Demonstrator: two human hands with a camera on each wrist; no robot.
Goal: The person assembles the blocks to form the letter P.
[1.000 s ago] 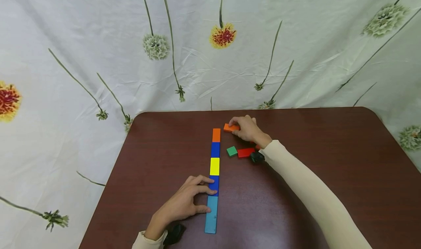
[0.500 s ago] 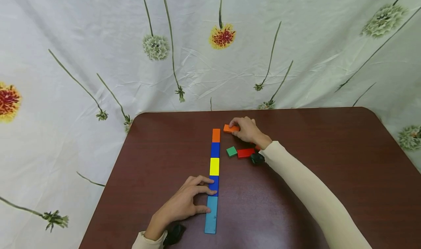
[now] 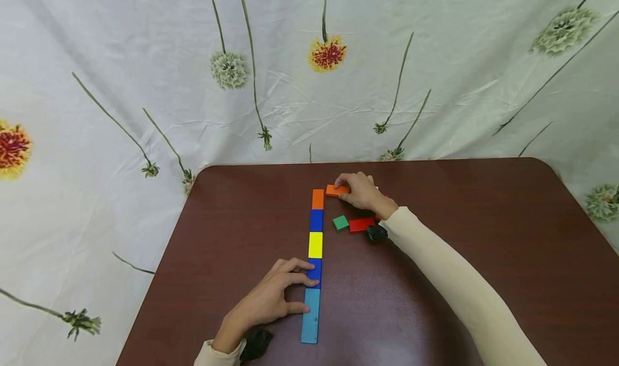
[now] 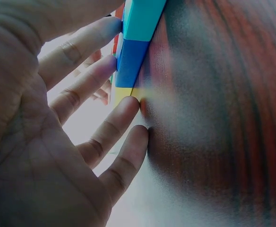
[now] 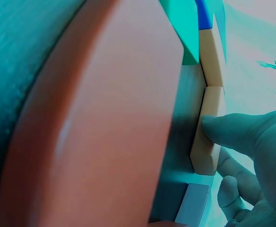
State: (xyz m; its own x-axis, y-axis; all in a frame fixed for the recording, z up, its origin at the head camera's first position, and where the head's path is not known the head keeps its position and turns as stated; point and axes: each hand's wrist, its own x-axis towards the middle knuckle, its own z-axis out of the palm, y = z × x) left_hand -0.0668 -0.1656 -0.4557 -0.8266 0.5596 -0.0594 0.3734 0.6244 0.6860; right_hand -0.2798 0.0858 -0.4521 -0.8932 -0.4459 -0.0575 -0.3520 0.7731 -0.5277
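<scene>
Step in hand: extending the row of flat coloured blocks [image 3: 315,245] on the dark red counter [image 3: 483,237]. Right hand [image 3: 360,189] fingers pinch a flat orange block [image 3: 333,190] beside the row's far orange end. Left hand [image 3: 271,296] fingers, spread, brace the near blue blocks. Next move likely calls for butting it square.

My head camera looks forward and down over the whole table [image 3: 435,280]. Each wrist camera sits low and very close beside my fingers, facing along the block row [image 3: 315,248], which all three views share.
</scene>
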